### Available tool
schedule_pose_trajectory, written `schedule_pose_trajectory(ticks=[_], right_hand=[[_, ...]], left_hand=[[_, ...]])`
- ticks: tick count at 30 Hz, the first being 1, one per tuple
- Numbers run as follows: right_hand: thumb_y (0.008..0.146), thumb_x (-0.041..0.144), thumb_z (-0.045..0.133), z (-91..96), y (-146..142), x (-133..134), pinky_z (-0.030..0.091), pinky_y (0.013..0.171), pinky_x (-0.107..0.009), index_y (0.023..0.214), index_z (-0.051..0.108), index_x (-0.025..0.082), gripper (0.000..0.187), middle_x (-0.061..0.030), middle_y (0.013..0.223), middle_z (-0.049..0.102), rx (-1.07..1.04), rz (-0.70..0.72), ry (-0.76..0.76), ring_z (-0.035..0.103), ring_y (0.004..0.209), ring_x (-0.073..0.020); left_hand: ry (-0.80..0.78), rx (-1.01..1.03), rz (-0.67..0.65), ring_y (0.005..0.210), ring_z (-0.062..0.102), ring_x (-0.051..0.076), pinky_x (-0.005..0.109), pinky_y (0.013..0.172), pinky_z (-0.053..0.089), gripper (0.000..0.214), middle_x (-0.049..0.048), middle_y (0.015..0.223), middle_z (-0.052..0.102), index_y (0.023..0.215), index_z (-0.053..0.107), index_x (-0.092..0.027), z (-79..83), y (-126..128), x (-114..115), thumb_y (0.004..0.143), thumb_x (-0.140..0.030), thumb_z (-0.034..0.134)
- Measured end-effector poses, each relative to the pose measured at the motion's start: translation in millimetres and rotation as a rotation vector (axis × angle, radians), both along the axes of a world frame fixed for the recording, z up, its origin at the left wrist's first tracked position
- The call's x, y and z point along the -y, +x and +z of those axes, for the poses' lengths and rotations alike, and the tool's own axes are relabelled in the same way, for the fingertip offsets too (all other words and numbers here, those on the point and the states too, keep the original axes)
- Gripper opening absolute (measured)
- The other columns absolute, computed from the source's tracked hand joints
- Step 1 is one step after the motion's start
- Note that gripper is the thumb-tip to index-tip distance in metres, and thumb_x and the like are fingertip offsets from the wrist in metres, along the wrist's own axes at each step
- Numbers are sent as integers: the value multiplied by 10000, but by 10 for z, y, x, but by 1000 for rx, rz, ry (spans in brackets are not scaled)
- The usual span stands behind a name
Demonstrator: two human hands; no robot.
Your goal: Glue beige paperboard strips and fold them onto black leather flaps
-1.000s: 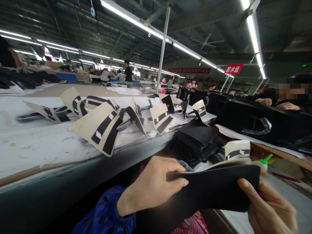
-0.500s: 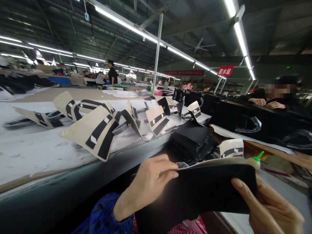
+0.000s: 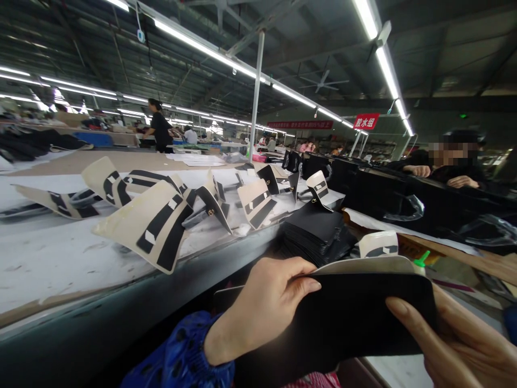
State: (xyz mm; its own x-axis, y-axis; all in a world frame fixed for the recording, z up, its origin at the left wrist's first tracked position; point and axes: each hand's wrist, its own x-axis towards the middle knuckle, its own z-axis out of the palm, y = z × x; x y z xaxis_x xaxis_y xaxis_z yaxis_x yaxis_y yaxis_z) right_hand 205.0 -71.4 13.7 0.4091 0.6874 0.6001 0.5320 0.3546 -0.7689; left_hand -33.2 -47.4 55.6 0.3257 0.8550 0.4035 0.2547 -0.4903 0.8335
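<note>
- Spanning the left side: white-covered table [image 3: 52, 275], pale flaps [image 3: 131, 221] with black strips scattered on it.
- Row of black bags [image 3: 371, 188] on the right, handles in clear wrap; can't see inside from here.
- Black stack [image 3: 311, 229] beyond the left hand, between table and bags.
- Black panel [image 3: 363, 312] in front of the wearer, off the table. Long axis looks roughly left-right; left end obscured by the left wrist. Pale layer [image 3: 365, 264] shows above its top edge.
- Key relation: panel lies between both hands, neither nearer. Left hand [image 3: 266, 304] has its grip pinched narrow on the top edge; right hand [image 3: 460, 328] holds the right end, thumb on the near face.
- Green-tipped bottle [image 3: 422, 259] behind the panel's right corner, mostly hidden; contents unclear.
</note>
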Motion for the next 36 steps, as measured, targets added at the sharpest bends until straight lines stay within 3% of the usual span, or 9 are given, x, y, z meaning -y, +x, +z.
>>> schedule_pose_trajectory(ticks=[7,14,19,24,30,36], right_hand=[[648,507,875,36,59,-80,598,620,-225,927,796,247,390,-27,924,758,-95,176,-17,697,788,-235],[662,522,861,81,39,-86,570,570,-195,897,806,242,370,-30,905,764,-103,107,-33,704,754,-230],[713,547,817,98,-18,-79,558,580,-237,885,798,212,377,-57,916,752,-62,144,-10,687,747,-234],[779,506,792,137,-77,-68,492,567,-218,792,761,236,271,-26,844,723,26,195,52,637,688,-180],[894,388,708,201,-160,-21,472,621,-198,694,665,227,260,-29,905,681,-42,312,170,621,800,-163],[870,352,749,243,-286,-14,438,605,-221,671,659,217,257,-24,855,644,-145,366,185,581,753,-155]], left_hand=[[20,50,-46,644,586,114,199,608,416,130,-4,735,708,888,770,-147,-28,28,29,910,-172,644],[220,14,-15,749,697,161,212,695,485,181,59,871,780,1027,772,-136,-106,89,21,949,-202,622],[272,-17,-2,629,616,146,230,608,453,201,45,739,707,952,743,-128,-100,203,32,983,-210,562],[305,33,26,658,663,138,208,643,478,195,45,774,740,923,730,-150,-129,244,21,986,-203,554],[379,11,43,671,685,132,187,638,491,222,3,687,675,808,671,-185,-282,155,44,987,-180,539],[475,38,7,613,639,101,176,599,472,184,-18,724,666,862,631,-202,-297,111,75,975,-100,527]])
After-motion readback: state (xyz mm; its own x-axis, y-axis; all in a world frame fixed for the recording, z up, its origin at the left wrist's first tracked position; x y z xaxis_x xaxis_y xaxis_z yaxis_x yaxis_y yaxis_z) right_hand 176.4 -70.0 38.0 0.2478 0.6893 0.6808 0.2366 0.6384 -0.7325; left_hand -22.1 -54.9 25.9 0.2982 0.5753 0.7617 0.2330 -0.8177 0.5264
